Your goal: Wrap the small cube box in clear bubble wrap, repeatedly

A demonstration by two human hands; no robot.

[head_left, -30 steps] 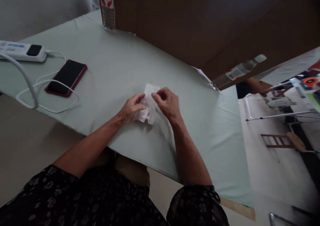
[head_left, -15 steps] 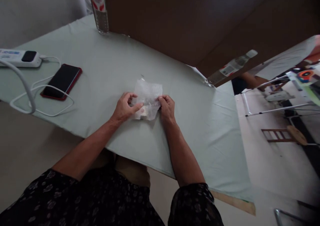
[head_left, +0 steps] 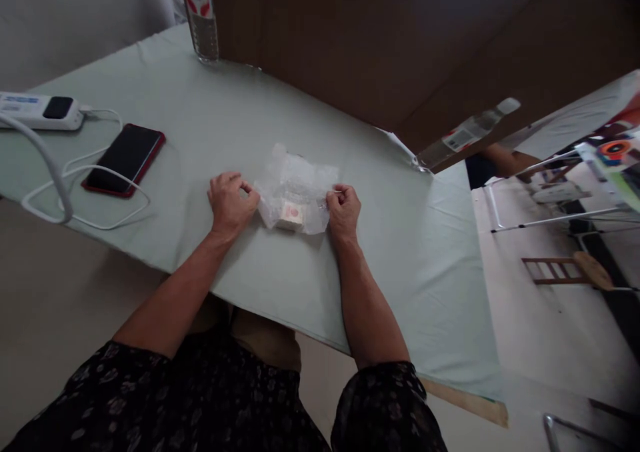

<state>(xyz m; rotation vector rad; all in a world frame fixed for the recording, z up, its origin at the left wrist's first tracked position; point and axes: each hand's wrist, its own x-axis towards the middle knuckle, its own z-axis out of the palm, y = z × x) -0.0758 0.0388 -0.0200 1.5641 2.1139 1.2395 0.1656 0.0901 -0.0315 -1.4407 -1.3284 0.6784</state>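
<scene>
A sheet of translucent bubble wrap lies spread and crumpled on the pale green cloth. On its near part sits a small cream-coloured box with a faint reddish mark on top. My left hand pinches the left edge of the wrap between thumb and fingers. At the opposite side, my right hand is closed on the right edge of the wrap. Neither hand touches the box.
A phone in a red case, a white cable and a white power strip lie at left. One clear bottle stands beside a large brown panel; another bottle leans at right. A person's arm shows beyond.
My hands have moved apart, the left one further left and the right one slightly right. The bubble wrap has opened wider, and the small box is now uncovered.
</scene>
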